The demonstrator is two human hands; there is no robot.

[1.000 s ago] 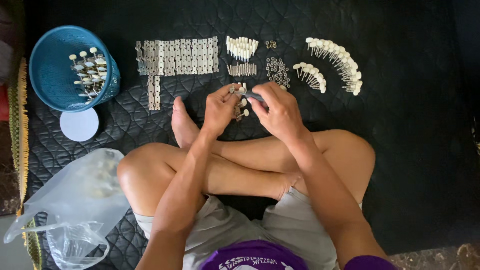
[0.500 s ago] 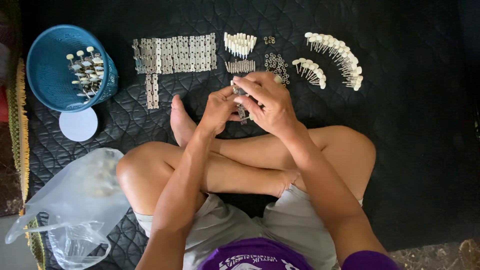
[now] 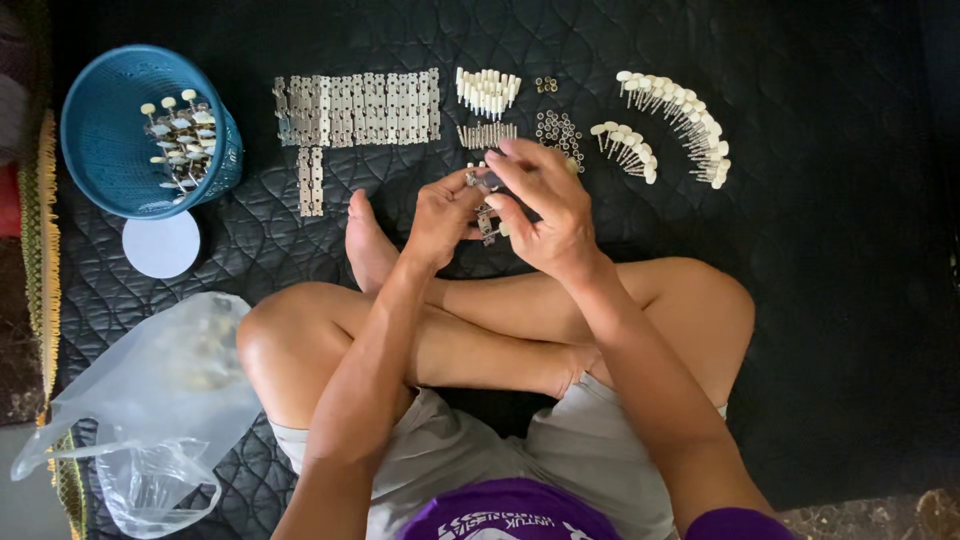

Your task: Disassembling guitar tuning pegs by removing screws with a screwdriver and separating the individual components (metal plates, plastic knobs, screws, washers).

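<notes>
I sit cross-legged on a black quilted mat. My left hand (image 3: 440,215) and my right hand (image 3: 545,210) meet above my foot, both gripping one small metal tuner assembly (image 3: 487,222) with cream knobs. Just beyond my fingers lie a row of metal plates (image 3: 355,108), a bunch of cream pegs (image 3: 487,92), short metal pins (image 3: 486,134) and small round washers (image 3: 558,130). Cream-headed shafts (image 3: 680,115) fan out in two arcs at the right.
A blue plastic basket (image 3: 110,150) at the far left holds several finished tuner assemblies (image 3: 180,135). A white round lid (image 3: 161,244) lies below it. A crumpled clear plastic bag (image 3: 150,410) sits by my left knee.
My hands have shifted slightly away from me toward the parts, and my right hand has turned over the assembly. The laid-out parts have not moved.
</notes>
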